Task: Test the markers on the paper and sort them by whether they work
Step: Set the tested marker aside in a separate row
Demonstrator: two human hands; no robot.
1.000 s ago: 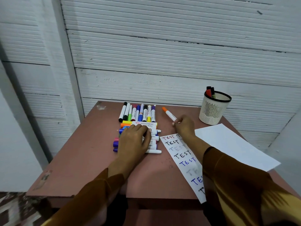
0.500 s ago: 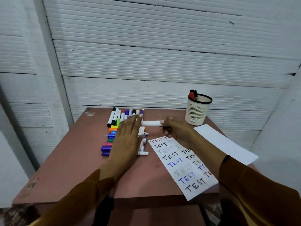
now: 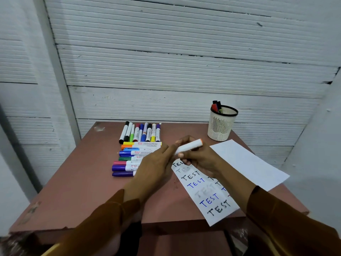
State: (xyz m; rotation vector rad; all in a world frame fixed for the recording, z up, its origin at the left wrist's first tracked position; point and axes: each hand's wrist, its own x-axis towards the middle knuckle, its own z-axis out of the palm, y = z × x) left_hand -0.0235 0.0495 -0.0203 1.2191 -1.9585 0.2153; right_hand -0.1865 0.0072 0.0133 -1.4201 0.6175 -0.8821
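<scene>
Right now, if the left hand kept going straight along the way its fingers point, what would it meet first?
The left hand points up and right, toward the orange-capped marker gripped in the right hand. It would likely meet that marker's near end first; its fingertips look almost there, though depth is unclear.

Reddish table (image 3: 77, 182), markers (image 3: 140, 133), papers (image 3: 247, 163), cup (image 3: 221, 126)

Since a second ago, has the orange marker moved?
Yes. The orange marker has turned: its orange end pointed toward the marker rows, now it points toward the mesh cup, held in the right hand above the test paper.
</scene>
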